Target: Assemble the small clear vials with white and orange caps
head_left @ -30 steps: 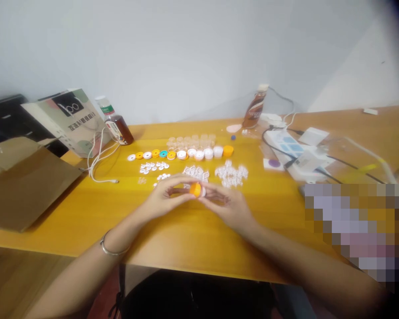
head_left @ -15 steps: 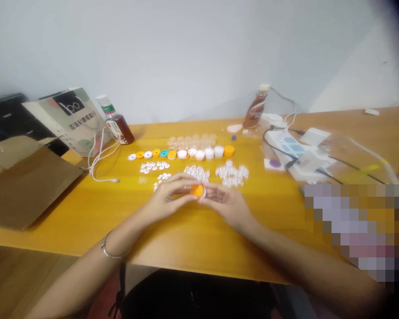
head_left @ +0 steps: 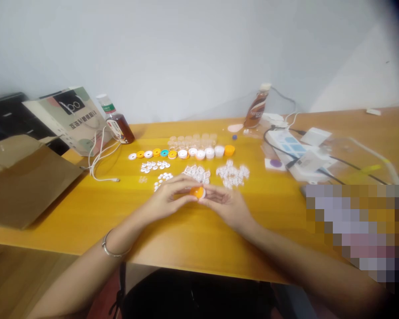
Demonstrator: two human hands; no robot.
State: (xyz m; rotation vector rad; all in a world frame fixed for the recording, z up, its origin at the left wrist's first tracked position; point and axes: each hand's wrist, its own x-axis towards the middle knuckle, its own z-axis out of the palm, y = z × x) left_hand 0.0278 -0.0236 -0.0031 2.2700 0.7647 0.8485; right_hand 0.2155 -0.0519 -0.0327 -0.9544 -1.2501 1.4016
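Observation:
Between the fingertips of both hands is a small orange and white cap [head_left: 197,192], its orange side turned toward the left. My left hand [head_left: 169,197] grips it from the left, thumb below and fingers above. From the right, my right hand [head_left: 231,206] pinches its white rim. Just beyond the hands lie a pile of white ring-like parts [head_left: 197,173], a pile of clear plastic pieces [head_left: 232,173] and small white stoppers [head_left: 155,166]. Behind them runs a row of orange, white and blue caps [head_left: 172,154], and farther back stand clear cups [head_left: 193,141].
On the left of the table [head_left: 186,241] are a cardboard box [head_left: 29,186], a printed bag [head_left: 69,119], a brown bottle [head_left: 119,126] and a white cable [head_left: 98,155]. To the right are a drink bottle [head_left: 256,108] and a power strip [head_left: 292,148] with cables. A blurred patch covers the lower right.
Both hands keep hold of the cap, which has tilted slightly so that more of its hollow orange inside shows. The things on the table lie as before.

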